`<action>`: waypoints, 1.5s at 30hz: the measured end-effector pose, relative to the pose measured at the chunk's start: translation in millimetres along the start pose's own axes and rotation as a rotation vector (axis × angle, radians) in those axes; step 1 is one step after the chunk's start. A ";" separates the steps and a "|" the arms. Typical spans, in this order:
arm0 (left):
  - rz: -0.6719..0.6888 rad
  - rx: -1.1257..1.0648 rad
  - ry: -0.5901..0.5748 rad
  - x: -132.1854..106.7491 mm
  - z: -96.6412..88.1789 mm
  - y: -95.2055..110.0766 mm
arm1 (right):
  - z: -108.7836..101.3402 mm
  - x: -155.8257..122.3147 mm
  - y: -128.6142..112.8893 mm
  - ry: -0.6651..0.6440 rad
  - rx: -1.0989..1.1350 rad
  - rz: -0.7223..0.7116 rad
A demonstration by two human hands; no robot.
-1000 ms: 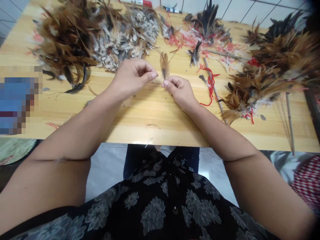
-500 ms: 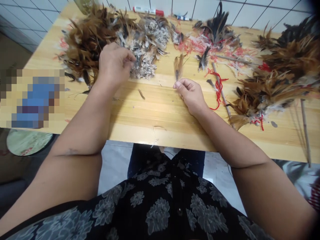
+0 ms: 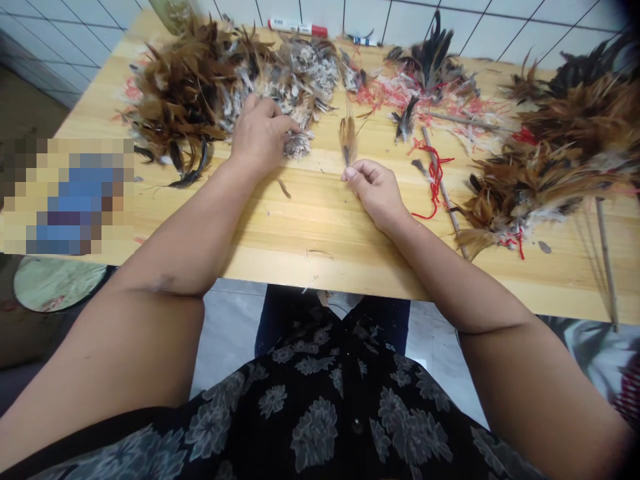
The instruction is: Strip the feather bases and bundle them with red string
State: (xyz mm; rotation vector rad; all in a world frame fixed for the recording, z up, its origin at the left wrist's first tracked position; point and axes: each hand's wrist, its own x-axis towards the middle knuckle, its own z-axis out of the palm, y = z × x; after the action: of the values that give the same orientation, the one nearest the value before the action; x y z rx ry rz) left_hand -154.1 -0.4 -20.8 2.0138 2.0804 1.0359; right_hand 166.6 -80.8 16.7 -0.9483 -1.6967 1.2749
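Observation:
My right hand (image 3: 377, 190) pinches a small bunch of brown feathers (image 3: 347, 137) by its base, tips pointing away from me. My left hand (image 3: 263, 137) rests at the front edge of a large pile of brown and grey feathers (image 3: 185, 80). Its fingers are bent, with the tips against the fluffy grey feathers (image 3: 299, 143). The thumb is hidden, and I cannot make out what lies between the fingertips. A single dark feather (image 3: 406, 120) lies beyond my right hand.
Red thread (image 3: 436, 180) lies beside a thin stick (image 3: 445, 193). At the right are feather dusters (image 3: 540, 173) with sticks. Red-and-white scraps (image 3: 385, 90) lie at the back, near a red-capped marker (image 3: 297, 27). A round stool (image 3: 57, 283) stands below the wooden table (image 3: 320, 220).
My left hand has moved right and slightly nearer along the pile, from the brown feathers to the grey ones. My right hand still pinches the feather bunch, almost in place.

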 end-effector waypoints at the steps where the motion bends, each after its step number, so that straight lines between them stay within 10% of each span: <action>1: -0.002 0.027 0.024 1.0 5.3 1.8 | 0.3 0.3 0.9 -0.001 -0.001 -0.002; 7: 0.005 -0.006 0.114 6.8 23.2 6.6 | -0.3 1.4 4.1 -0.005 -0.014 -0.027; 16: 0.331 -0.226 0.033 -41.7 -46.1 54.0 | -3.1 2.0 3.9 0.011 0.001 -0.023; 25: 0.310 -0.286 -0.509 -61.4 -84.3 76.8 | -4.7 1.7 4.0 0.018 0.006 -0.010; 28: 0.233 -0.224 -0.441 -61.8 -94.1 74.4 | -3.7 0.6 1.9 0.016 0.004 -0.015; 39: 0.069 -0.188 -0.208 -73.3 -38.5 66.2 | -3.5 1.0 3.7 -0.001 -0.022 -0.013; 45: -0.022 -0.289 -0.270 -74.2 -47.5 71.3 | -2.9 1.6 2.5 0.007 -0.018 -0.024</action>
State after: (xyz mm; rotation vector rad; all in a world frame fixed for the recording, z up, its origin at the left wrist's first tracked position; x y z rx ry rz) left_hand -105.2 -93.2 22.0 1.8649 1.7073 0.9371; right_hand 168.9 -77.7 15.0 -0.9389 -1.7119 1.2412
